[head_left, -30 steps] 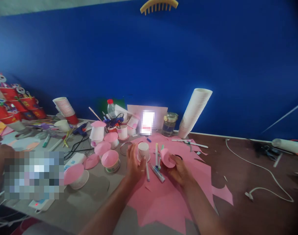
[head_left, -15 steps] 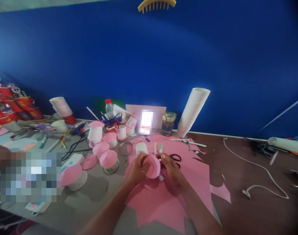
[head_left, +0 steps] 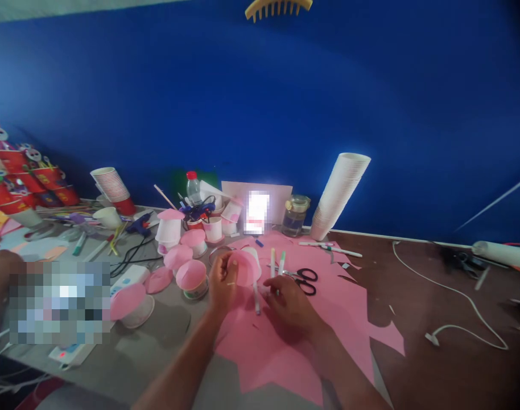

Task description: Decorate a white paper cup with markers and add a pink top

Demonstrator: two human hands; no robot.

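My left hand (head_left: 223,285) is closed on the edge of a pink paper disc (head_left: 245,267), thumb on its near face. The disc is tilted in front of a white paper cup (head_left: 256,263), which it partly covers. My right hand (head_left: 289,302) is apart from the disc, low over a pink paper sheet (head_left: 281,364), its fingers bent and slightly apart with nothing clearly held. Just beyond its fingers lie a green-capped marker (head_left: 282,262), a yellow-capped marker (head_left: 272,259) and black-handled scissors (head_left: 306,280). A thin whitish stick (head_left: 257,300) lies between my hands.
Left of my hands stand several cups with pink paper tops (head_left: 192,278). Behind are a lit screen (head_left: 256,212), a glass jar (head_left: 296,216) and a tall leaning cup stack (head_left: 340,196). A power strip (head_left: 130,280) and another person's arm (head_left: 1,285) are at left.
My right hand has let go of the pink disc and moved slightly down and away. My left hand has shifted left and up with the disc, turning it. The scissors show more fully.
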